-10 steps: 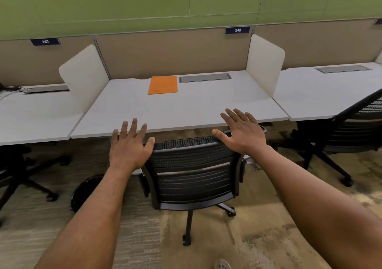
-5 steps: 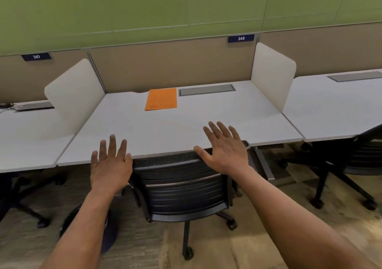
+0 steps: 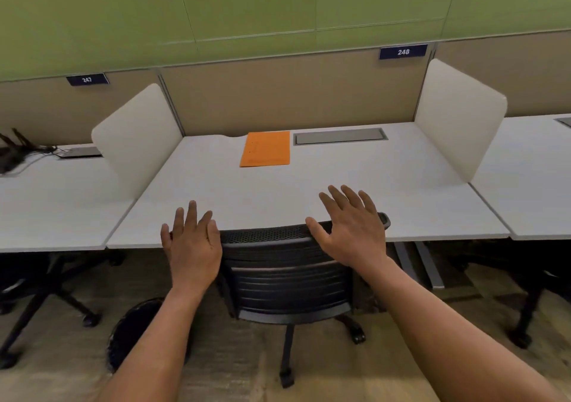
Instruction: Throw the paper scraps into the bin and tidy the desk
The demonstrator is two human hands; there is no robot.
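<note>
Closer now, left hand and right hand spread over the chair, lower centre; should roll easily, grip stiff top edge

A dark blue rectangular plaque, far left on the beige fabric partition panel, reads "247". A second dark blue plaque, far right on it, reads "248". Faint marks on the orange paper sheet are too small to read.

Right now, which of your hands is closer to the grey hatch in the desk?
Right. The right hand is at the top of the chair, straight in front of the grey hatch; the left hand is farther off, down to its left.
</note>
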